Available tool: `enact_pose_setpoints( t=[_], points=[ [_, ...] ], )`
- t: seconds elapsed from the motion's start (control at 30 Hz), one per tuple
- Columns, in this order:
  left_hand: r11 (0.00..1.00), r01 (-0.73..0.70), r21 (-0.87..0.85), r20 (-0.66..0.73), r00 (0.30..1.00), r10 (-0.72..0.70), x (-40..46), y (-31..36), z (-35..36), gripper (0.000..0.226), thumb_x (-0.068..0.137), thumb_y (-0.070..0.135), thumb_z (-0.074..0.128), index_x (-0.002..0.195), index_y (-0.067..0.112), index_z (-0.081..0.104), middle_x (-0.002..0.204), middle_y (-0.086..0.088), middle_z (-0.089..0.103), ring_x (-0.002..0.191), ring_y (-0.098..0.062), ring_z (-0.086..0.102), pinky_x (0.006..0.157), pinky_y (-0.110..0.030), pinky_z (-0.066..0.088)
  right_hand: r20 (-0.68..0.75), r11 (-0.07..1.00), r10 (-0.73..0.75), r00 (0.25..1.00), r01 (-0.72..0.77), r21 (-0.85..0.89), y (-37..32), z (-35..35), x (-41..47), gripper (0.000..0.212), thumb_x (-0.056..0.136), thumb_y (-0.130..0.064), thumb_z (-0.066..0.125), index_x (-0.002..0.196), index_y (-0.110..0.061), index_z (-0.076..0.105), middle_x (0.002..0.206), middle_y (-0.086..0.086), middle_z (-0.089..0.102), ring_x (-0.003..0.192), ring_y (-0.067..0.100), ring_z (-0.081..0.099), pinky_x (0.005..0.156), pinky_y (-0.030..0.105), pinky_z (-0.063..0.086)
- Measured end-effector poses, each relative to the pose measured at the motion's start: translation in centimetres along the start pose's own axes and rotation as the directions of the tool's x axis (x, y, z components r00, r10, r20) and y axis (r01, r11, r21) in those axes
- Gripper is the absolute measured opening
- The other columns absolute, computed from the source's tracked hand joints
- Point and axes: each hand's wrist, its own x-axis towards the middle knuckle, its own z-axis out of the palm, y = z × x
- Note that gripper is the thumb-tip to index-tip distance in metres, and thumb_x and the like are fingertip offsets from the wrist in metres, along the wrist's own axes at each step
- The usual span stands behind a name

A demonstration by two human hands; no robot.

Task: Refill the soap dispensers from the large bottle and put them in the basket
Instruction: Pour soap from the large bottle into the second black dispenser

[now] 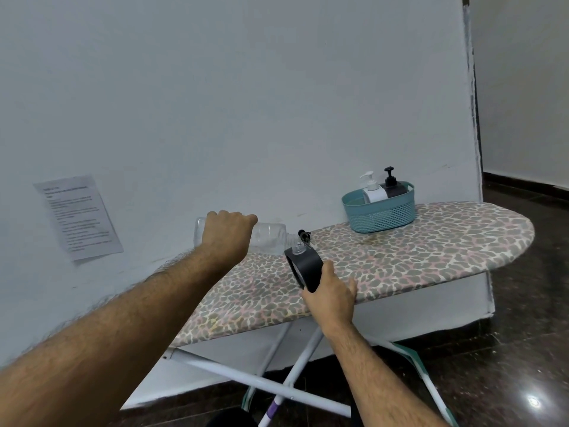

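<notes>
Black soap dispenser (304,268): held in my right hand (331,295), fingers and thumb wrapped round its lower body, the dispenser tilted with its open neck pointing up and to the left, above the near edge of the ironing board (400,257). The pump is off this dispenser; a small black pump head (304,235) lies on the board cover just behind it. Clear plastic bottle (268,237): gripped in my left hand (226,234), fingers curled over its middle, the bottle turned roughly level with its mouth meeting the neck of the black dispenser. The bottle looks nearly empty; I cannot tell whether any liquid is passing. Both forearms are bare and reach in from the lower edge of the view. The board carries a leopard-pattern cover in grey, pink and cream and stands on crossed white metal legs (261,383) over a dark polished floor (508,349). Further along the board, towards its rounded end and against the wall, sits a teal plastic basket (380,214). Inside it stand two dispensers, upright and touching: a white dispenser (373,192) on the left and a dark dispenser (392,185) on the right, each with its pump fitted. On the white wall (246,103) to the left, a printed sheet (78,217) is fixed; its text is too small to read.
</notes>
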Motion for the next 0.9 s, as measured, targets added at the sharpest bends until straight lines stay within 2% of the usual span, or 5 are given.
enact_pose_setpoints(
  t=[0.17, 0.43, 0.6, 0.7, 0.9],
  points=[
    [1.0, -0.015, 0.005, 0.002, 1.0, 0.015, 0.1, 0.2, -0.4, 0.033, 0.093, 0.01, 0.058, 0.122, 0.025, 0.056, 0.081, 0.004, 0.053, 0.074, -0.018, 0.049, 0.073, -0.031, 0.036, 0.005, 1.0, 0.0, 1.0, 0.0, 0.004, 0.0, 0.0, 0.0, 0.059, 0.084, -0.037, 0.068, 0.131, -0.018, 0.037, 0.079, -0.011, 0.063, 0.079, 0.013, 0.066, 0.121, 0.047, 0.015],
    [1.0, -0.026, 0.017, 0.003, 1.0, 0.026, 0.2, 0.4, -1.2, 0.036, 0.089, 0.005, 0.057, 0.12, 0.024, 0.057, 0.092, 0.002, 0.064, 0.08, -0.02, 0.052, 0.082, -0.034, 0.042, 0.004, 1.0, 0.005, 1.0, -0.005, 0.006, 0.0, 0.1, 0.0, 0.059, 0.083, -0.036, 0.068, 0.131, -0.019, 0.037, 0.073, -0.014, 0.058, 0.078, 0.011, 0.065, 0.122, 0.048, 0.013],
    [0.999, -0.032, 0.019, 0.004, 0.999, 0.032, 0.2, 0.5, -1.7, 0.034, 0.091, 0.008, 0.056, 0.122, 0.024, 0.056, 0.096, 0.001, 0.065, 0.084, -0.02, 0.054, 0.086, -0.035, 0.042, 0.013, 1.0, -0.002, 1.0, 0.002, -0.003, 0.0, -0.1, 0.0, 0.061, 0.084, -0.039, 0.068, 0.132, -0.019, 0.035, 0.083, -0.011, 0.065, 0.082, 0.013, 0.067, 0.121, 0.047, 0.013],
    [0.999, -0.036, 0.021, 0.008, 0.999, 0.036, 0.1, 0.6, -2.0, 0.035, 0.091, 0.008, 0.056, 0.122, 0.023, 0.056, 0.099, 0.0, 0.066, 0.094, -0.022, 0.06, 0.089, -0.037, 0.042, 0.007, 1.0, 0.002, 1.0, -0.002, 0.004, 0.0, -0.1, 0.0, 0.06, 0.084, -0.038, 0.069, 0.131, -0.02, 0.037, 0.08, -0.013, 0.063, 0.082, 0.012, 0.067, 0.121, 0.048, 0.014],
    [0.999, -0.04, 0.034, 0.005, 0.999, 0.04, 0.4, 0.7, -2.3, 0.036, 0.09, 0.008, 0.055, 0.122, 0.024, 0.057, 0.101, -0.001, 0.066, 0.098, -0.023, 0.06, 0.091, -0.037, 0.04, 0.01, 1.0, 0.0, 1.0, 0.0, 0.02, -0.1, -0.3, 0.0, 0.061, 0.084, -0.038, 0.07, 0.132, -0.02, 0.036, 0.083, -0.012, 0.065, 0.085, 0.012, 0.067, 0.122, 0.047, 0.013]
  ],
)
